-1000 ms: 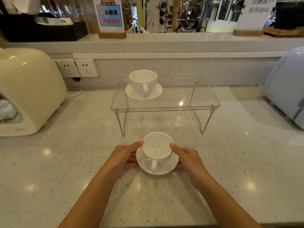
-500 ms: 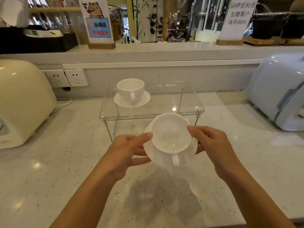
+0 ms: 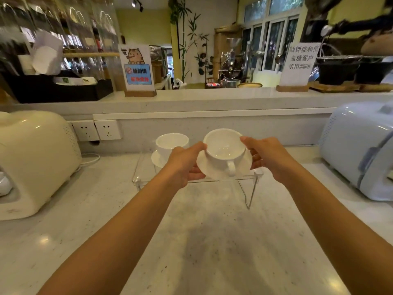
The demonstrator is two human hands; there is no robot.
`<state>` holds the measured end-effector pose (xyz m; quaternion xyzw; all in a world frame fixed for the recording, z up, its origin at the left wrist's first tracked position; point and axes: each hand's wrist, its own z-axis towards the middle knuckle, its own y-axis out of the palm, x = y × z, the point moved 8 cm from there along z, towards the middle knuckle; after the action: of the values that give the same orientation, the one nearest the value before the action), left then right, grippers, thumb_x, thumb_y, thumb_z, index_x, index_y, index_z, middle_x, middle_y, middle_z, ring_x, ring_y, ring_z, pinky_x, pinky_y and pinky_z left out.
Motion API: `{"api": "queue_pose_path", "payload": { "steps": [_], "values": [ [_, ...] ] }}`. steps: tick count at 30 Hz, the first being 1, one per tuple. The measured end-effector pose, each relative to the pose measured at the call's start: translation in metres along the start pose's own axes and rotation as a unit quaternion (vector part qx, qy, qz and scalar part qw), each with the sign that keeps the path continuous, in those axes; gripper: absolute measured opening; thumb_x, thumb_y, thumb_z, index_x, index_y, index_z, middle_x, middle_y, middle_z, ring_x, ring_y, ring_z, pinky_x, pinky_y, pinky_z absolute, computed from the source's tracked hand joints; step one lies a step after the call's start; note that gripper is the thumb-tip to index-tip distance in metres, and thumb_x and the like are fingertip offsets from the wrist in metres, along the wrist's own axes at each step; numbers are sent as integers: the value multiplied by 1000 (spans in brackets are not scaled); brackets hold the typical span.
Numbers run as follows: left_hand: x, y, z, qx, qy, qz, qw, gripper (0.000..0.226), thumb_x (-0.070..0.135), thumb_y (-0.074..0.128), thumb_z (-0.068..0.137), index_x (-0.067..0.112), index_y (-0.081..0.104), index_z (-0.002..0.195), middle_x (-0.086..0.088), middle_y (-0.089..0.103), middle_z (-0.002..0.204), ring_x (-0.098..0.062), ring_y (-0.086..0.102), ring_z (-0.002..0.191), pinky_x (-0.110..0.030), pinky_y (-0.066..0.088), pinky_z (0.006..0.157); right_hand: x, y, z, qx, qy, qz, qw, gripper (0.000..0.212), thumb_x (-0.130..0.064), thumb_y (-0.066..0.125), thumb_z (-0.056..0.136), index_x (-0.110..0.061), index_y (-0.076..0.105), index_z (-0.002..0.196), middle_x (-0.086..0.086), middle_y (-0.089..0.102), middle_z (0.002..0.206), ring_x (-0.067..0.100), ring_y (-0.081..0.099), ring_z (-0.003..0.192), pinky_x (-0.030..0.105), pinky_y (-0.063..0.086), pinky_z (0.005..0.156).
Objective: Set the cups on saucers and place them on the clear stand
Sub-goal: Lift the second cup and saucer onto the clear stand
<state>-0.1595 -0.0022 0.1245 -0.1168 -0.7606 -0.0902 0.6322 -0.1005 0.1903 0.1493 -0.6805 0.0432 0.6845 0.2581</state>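
A white cup (image 3: 223, 146) rests on a white saucer (image 3: 206, 167), its handle towards me. My left hand (image 3: 184, 163) grips the saucer's left edge with the thumb on the cup's rim. My right hand (image 3: 268, 155) grips the right edge the same way. The pair hangs over the right half of the clear stand (image 3: 140, 177); whether it touches the top I cannot tell. A second white cup (image 3: 170, 143) on its saucer (image 3: 156, 159) stands on the stand's left half, partly hidden by my left hand.
A cream appliance (image 3: 34, 158) stands on the counter at left, a pale blue one (image 3: 359, 150) at right. Two wall sockets (image 3: 96, 129) sit behind the stand. A raised ledge (image 3: 212, 99) at the back carries two signs and a black box.
Both hands lifted the cup and saucer off the counter and carried them up and forward, from in front of the stand to above its right half. The view tilted upward.
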Motion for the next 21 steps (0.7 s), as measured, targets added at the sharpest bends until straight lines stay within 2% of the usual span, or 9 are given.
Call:
{"api": "queue_pose_path", "payload": {
  "steps": [4, 7, 11, 16, 19, 21],
  "values": [
    [5, 9, 24, 20, 8, 41, 999, 44, 33, 56, 83, 2, 53, 114, -11, 64, 83, -24, 67, 72, -27, 56, 50, 3, -1, 26, 19, 14, -7, 1000, 39, -39, 56, 85, -2, 61, 98, 9, 65, 81, 21, 63, 66, 25, 49, 52],
    [13, 14, 39, 36, 20, 44, 998, 44, 33, 56, 82, 2, 54, 112, -17, 66, 95, -32, 67, 85, -36, 59, 65, 6, -1, 42, 21, 34, -24, 999, 37, -37, 53, 87, -1, 59, 98, 12, 63, 82, 23, 63, 66, 24, 48, 48],
    [18, 23, 53, 56, 28, 94, 994, 37, 37, 54, 82, 6, 52, 103, -19, 65, 106, -35, 65, 91, -45, 58, 80, 15, 2, 59, -15, 71, -41, 997, 35, -30, 49, 91, 2, 57, 102, 14, 62, 80, 26, 64, 66, 26, 50, 46],
    [19, 30, 67, 85, 31, 158, 983, 47, 42, 48, 85, 7, 52, 116, -15, 63, 104, -34, 63, 87, -46, 56, 83, 22, 7, 76, -31, 106, -83, 990, 33, -26, 47, 92, 2, 55, 107, 14, 58, 78, 29, 63, 69, 30, 53, 51],
    [17, 33, 74, 89, 40, 181, 979, 47, 41, 46, 87, 5, 54, 116, -12, 61, 100, -32, 62, 85, -45, 56, 83, 24, 11, 84, -35, 97, -115, 988, 34, -25, 44, 93, 1, 52, 114, 17, 59, 91, 30, 62, 76, 28, 51, 50],
    [13, 34, 76, 87, 32, 191, 977, 48, 40, 43, 88, 6, 54, 119, -12, 60, 102, -29, 60, 78, -42, 56, 82, 25, 13, 87, -40, 83, -139, 986, 35, -26, 42, 93, 1, 52, 113, 18, 59, 99, 32, 62, 83, 31, 55, 59]
  ]
}}
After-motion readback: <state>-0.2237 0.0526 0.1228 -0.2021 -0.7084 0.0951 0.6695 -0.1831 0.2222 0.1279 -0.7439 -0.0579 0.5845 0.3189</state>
